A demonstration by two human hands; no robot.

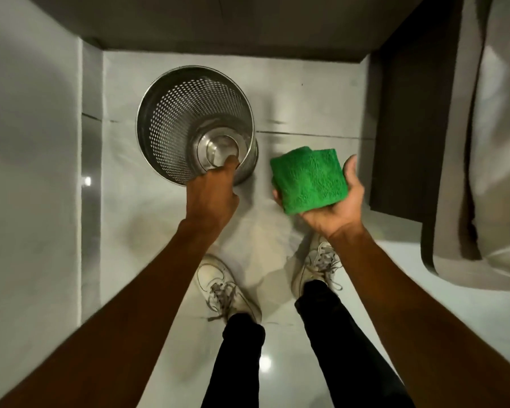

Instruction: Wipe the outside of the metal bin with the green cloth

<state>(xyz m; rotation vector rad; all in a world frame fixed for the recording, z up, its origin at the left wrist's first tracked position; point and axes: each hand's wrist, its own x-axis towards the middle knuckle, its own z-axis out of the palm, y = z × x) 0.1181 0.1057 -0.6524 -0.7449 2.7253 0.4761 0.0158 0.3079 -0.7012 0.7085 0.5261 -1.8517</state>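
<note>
At the bottom of the frame two legs in dark trousers stand on a pale tiled floor (424, 290), with white laced shoes (223, 287) pointing up the frame. Above them two bare forearms reach forward. The right hand (334, 201), right of centre, is palm up and loosely cupped, its fingers curled under a folded green cloth (308, 179) that lies on the palm with the thumb standing at the cloth's right edge. The left hand (215, 189), at centre, grips the near rim of the bin (171, 119), thumb hooked inside, the other fingers hidden outside the wall. The bin is perforated steel, stands on the floor left of centre just beside the cloth, and tilts toward the camera so its shiny bottom shows. A grey curtain (498, 128) hangs at the upper right, beside a dark panel (407, 113)
</note>
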